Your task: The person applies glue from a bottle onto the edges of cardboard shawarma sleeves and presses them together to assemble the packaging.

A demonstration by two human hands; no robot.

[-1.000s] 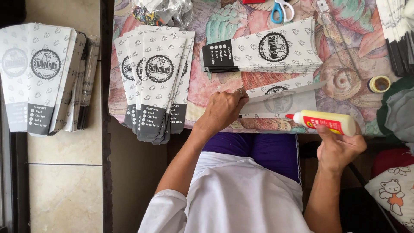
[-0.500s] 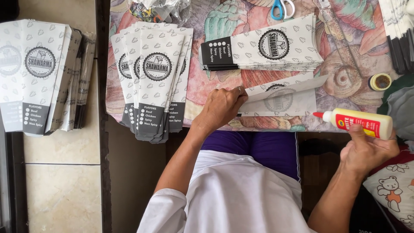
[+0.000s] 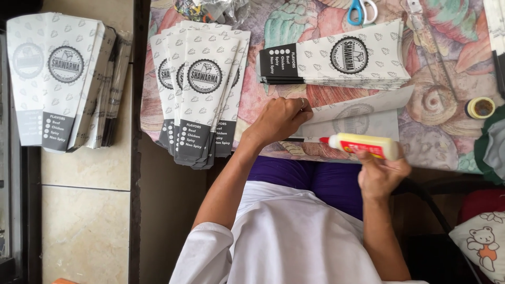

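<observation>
My left hand [image 3: 281, 120] presses its fingers down on the left end of a flat white paper sleeve [image 3: 363, 113] lying face down at the table's near edge. My right hand [image 3: 383, 176] grips a pale yellow glue bottle [image 3: 363, 145] with a red tip and red label, held sideways, its tip pointing left at the sleeve's lower edge. A stack of flat printed sleeves [image 3: 342, 58] lies just beyond the one under my hand. Another fanned pile of printed sleeves [image 3: 202, 89] hangs over the table's near edge to the left.
A third pile of sleeves [image 3: 66, 79] rests on the tiled floor at far left. Blue-handled scissors [image 3: 362, 9], a clear ruler [image 3: 431, 47] and a roll of yellow tape [image 3: 480, 108] lie on the patterned tablecloth [image 3: 452, 142]. A cushion with a bear print [image 3: 481, 244] is at lower right.
My right hand has brought the glue bottle back leftward, from off the right of the table to the sleeve's lower edge. My left hand has stayed on the sleeve.
</observation>
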